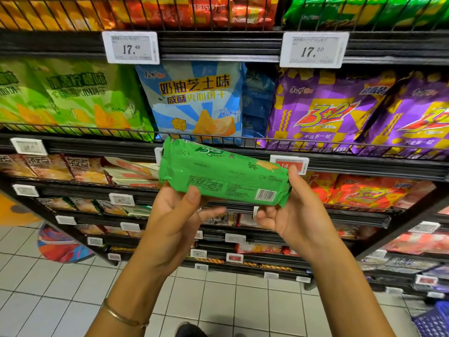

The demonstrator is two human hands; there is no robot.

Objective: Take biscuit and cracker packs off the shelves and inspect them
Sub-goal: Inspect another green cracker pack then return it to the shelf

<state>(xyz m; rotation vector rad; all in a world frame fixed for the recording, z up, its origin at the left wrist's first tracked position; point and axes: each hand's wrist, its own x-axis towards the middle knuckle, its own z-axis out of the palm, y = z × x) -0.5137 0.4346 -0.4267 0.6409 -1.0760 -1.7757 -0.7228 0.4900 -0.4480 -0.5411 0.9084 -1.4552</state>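
I hold a green biscuit pack [218, 173] lengthwise in front of the shelves, tilted down to the right, its printed back and barcode facing me. My left hand [177, 215] grips the pack's left end from below, thumb on the printed side. My right hand [291, 212] holds the right end near the barcode, thumb up against the pack's end. Behind the pack stand large biscuit bags: a blue one [196, 100], green ones [73, 98] and purple ones [325, 110].
Black wire-fronted shelves [218, 45] with white price tags [131, 47] run across the view at several heights, with orange packs [359, 190] lower right. White tiled floor [60, 300] lies below. A blue basket [435, 322] sits at the bottom right corner.
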